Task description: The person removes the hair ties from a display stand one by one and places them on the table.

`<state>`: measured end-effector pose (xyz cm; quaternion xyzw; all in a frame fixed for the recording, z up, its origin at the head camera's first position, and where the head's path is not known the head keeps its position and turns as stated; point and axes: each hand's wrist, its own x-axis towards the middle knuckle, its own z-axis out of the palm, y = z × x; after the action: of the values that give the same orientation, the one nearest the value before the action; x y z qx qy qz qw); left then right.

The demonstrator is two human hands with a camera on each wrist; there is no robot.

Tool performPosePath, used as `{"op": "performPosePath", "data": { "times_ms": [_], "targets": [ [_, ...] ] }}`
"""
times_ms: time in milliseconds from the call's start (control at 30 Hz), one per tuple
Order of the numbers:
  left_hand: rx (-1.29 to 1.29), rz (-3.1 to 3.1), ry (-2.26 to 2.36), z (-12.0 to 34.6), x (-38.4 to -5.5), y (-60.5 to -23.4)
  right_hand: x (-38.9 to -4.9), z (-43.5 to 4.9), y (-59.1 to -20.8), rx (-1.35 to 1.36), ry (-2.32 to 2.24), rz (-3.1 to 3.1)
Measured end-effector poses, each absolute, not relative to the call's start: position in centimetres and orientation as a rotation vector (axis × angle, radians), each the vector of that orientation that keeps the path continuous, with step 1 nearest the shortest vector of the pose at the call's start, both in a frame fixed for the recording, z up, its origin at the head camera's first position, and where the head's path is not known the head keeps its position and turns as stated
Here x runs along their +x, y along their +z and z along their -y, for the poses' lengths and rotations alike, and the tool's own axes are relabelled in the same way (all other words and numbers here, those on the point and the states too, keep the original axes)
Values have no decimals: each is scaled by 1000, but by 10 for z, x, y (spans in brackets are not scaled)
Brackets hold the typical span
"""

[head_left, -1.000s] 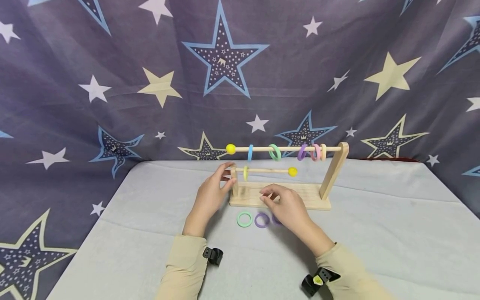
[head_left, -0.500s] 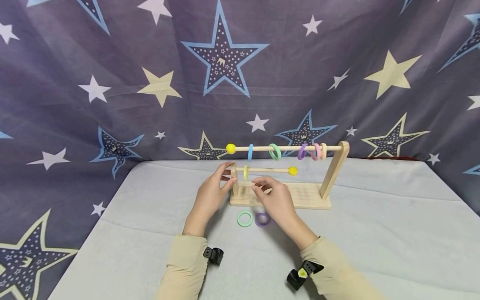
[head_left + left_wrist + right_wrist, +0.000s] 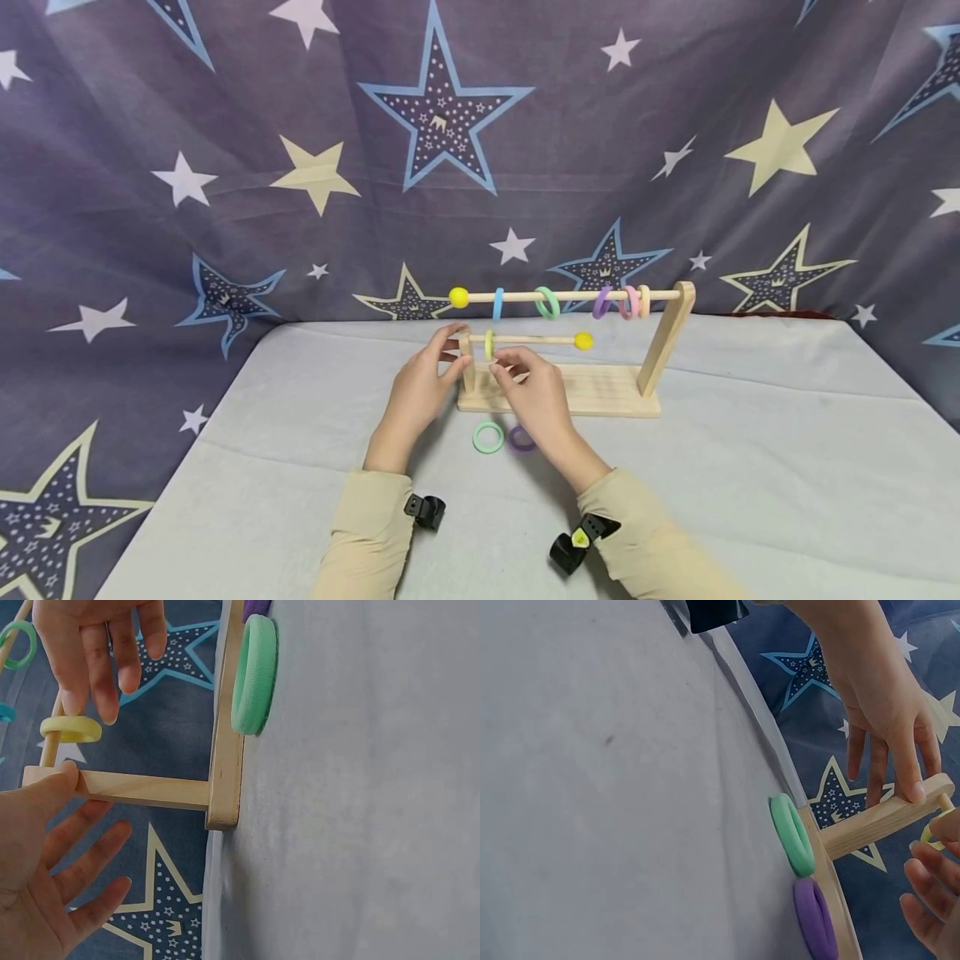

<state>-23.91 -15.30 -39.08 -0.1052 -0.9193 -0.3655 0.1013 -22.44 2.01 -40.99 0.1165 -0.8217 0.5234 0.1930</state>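
A wooden ring stand (image 3: 611, 392) has two rods with yellow balls at their ends. My left hand (image 3: 422, 387) holds the short left post (image 3: 142, 789), thumb on one side and fingers extended behind it. On the lower rod (image 3: 536, 339) hangs a yellow ring (image 3: 79, 729), close to that post. My right hand (image 3: 536, 398) has its fingertips right at the yellow ring's rim, thumb and index near each other in the head view. The left wrist view shows the right fingers (image 3: 99, 671) fairly straight beside the ring.
The upper rod (image 3: 577, 297) carries several rings, including a blue ring (image 3: 498, 305) and a green ring (image 3: 547, 303). In front of the base lie a green ring (image 3: 488, 437) and a purple ring (image 3: 521, 439). A star-patterned cloth (image 3: 247, 208) hangs behind the table.
My right hand has moved left from over the base to the yellow ring, its forearm following. My left hand stays on the post, and the rings keep their places.
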Motion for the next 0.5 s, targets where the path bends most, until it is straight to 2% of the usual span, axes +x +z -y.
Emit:
{"op": "performPosePath", "data": {
  "times_ms": [500],
  "targets": [
    [-318, 2701, -1073, 154, -239, -390, -231, -11, -409, 323, 1485, 2300]
  ]
}}
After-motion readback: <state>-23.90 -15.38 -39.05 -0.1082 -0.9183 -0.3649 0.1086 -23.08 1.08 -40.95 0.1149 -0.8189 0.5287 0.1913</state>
